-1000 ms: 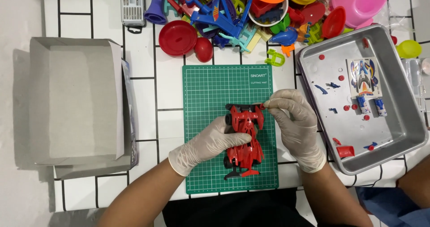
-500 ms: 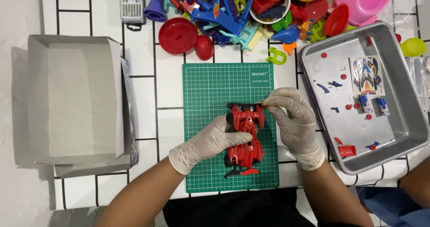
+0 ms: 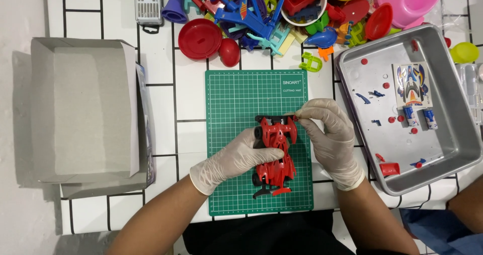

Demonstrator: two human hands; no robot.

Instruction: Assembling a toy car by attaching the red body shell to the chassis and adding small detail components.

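Gripping the red toy car (image 3: pixel 274 152), left hand (image 3: pixel 236 159) steadies it while right hand (image 3: pixel 329 134) pinches its rear.

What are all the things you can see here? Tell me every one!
toy car: one, red with black wheels, on the mat.
cutting mat: one, green, middle of the table.
metal tray: one, grey, right side, holding small red and blue parts.
sticker sheet: one, white with blue and red shapes, in the tray.
cardboard box: one, grey, open, left side.
toy pile: many, mixed colours, along the top.
table: one, white with black lines.
left hand: gloved, white, holding the car's side.
right hand: gloved, white, fingers pinching at the car's top end.
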